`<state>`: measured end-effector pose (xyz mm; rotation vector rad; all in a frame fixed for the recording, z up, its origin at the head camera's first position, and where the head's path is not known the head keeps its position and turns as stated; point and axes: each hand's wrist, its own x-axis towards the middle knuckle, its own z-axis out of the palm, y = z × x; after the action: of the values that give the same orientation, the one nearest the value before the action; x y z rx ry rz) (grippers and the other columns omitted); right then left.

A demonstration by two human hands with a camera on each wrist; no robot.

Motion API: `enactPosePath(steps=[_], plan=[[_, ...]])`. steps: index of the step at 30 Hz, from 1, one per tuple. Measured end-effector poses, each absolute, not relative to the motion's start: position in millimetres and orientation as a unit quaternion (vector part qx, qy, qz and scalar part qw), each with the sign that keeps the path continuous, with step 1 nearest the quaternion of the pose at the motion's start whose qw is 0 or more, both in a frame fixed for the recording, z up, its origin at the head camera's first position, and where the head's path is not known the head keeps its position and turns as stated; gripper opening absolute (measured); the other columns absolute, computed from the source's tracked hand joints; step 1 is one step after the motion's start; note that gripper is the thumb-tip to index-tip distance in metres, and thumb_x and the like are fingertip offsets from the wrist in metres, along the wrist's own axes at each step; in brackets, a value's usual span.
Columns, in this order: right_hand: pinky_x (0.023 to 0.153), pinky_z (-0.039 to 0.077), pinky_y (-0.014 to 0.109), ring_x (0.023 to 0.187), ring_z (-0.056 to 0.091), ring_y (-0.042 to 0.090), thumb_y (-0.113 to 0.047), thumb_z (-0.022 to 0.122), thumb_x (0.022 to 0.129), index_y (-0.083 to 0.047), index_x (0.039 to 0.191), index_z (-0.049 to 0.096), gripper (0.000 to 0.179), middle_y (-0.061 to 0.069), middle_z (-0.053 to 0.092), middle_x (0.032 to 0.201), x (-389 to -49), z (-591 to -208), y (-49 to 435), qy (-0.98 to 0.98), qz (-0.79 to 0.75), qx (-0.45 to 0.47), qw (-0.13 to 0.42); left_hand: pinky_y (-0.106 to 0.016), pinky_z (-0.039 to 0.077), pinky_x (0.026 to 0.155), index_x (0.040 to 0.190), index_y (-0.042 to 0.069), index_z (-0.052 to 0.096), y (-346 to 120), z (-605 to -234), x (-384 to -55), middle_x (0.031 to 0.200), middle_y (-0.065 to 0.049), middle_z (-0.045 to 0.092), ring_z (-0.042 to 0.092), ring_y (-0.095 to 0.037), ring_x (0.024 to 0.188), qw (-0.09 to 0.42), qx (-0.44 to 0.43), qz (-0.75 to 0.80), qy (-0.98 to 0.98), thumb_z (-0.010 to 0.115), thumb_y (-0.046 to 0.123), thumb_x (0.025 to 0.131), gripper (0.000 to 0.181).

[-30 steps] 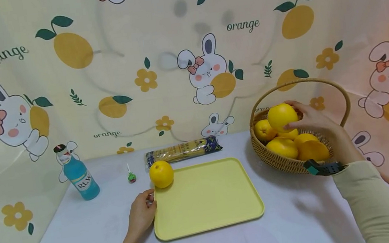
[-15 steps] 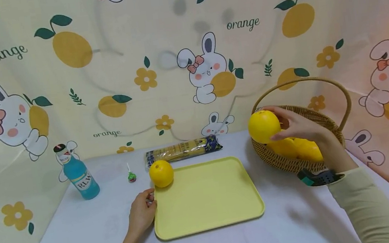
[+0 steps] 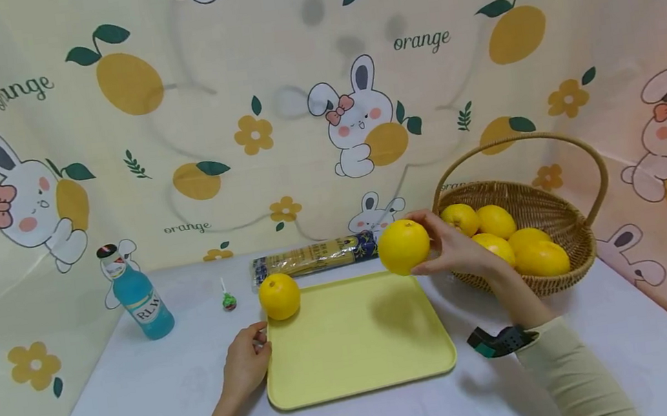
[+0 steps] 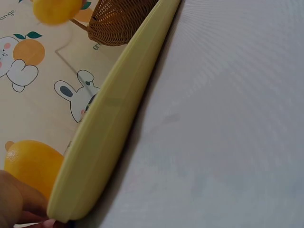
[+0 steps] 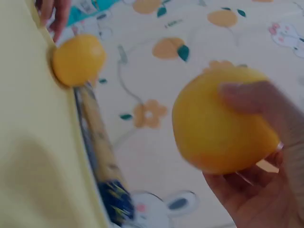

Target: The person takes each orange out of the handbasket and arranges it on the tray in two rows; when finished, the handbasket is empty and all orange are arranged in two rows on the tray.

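My right hand (image 3: 454,249) holds an orange (image 3: 403,246) between thumb and fingers, raised over the back right corner of a yellow tray (image 3: 350,345). In the right wrist view the thumb lies across this orange (image 5: 218,123), with the fingers beneath it. A second orange (image 3: 280,296) sits at the tray's back left corner. My left hand (image 3: 246,361) grips the tray's left edge, just in front of that orange. The left wrist view has the fingers (image 4: 14,199) at the tray's rim, partly cut off by the frame.
A wicker basket (image 3: 583,254) with a tall handle holds several oranges at the right. Behind the tray lies a long gold-and-blue packet (image 3: 315,259). A green-wrapped lollipop (image 3: 229,301) and a blue bottle (image 3: 143,301) are at the left. A printed curtain (image 3: 264,50) hangs behind the table.
My right hand has lifted the orange out of the basket and carried it left, over the tray's back right corner. The left hand stays at the tray's edge.
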<state>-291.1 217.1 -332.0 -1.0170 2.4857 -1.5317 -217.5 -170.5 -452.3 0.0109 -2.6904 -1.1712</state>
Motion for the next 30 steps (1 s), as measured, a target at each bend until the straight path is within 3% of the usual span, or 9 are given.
enactPosePath(steps=[6, 14, 30], plan=[[0.1, 0.036, 0.05, 0.121, 0.042, 0.031, -0.002, 0.08, 0.068, -0.004, 0.132, 0.032, 0.079, 0.015, 0.039, 0.134, -285.4, -352.2, 171.1, 0.798, -0.509, -0.322, 0.027, -0.027, 0.041, 0.063, 0.117, -0.004, 0.059, -171.1, -452.2, -217.9, 0.087, -0.005, 0.058, 0.052, -0.014, 0.072, 0.107, -0.001, -0.395, -0.912, 0.06, 0.001, 0.081, 0.037], [0.095, 0.042, 0.045, 0.115, 0.049, 0.026, -0.014, 0.086, 0.063, -0.01, 0.13, 0.036, 0.084, 0.009, 0.045, 0.13, -300.5, -396.7, 123.6, 0.8, -0.489, -0.347, -0.013, -0.027, 0.041, 0.062, 0.117, -0.004, 0.059, -171.2, -452.6, -216.4, 0.086, -0.005, 0.058, 0.052, -0.014, 0.072, 0.113, 0.001, -0.397, -0.911, 0.06, 0.0, 0.08, 0.037], [0.084, 0.05, 0.041, 0.111, 0.05, 0.032, -0.004, 0.085, 0.062, -0.01, 0.129, 0.037, 0.083, 0.011, 0.045, 0.13, -313.6, -427.0, 87.6, 0.799, -0.519, -0.303, -0.011, -0.028, 0.042, 0.063, 0.116, -0.004, 0.059, -170.9, -451.2, -216.2, 0.087, -0.007, 0.058, 0.052, -0.015, 0.072, 0.113, -0.002, -0.398, -0.91, 0.06, 0.0, 0.08, 0.036]])
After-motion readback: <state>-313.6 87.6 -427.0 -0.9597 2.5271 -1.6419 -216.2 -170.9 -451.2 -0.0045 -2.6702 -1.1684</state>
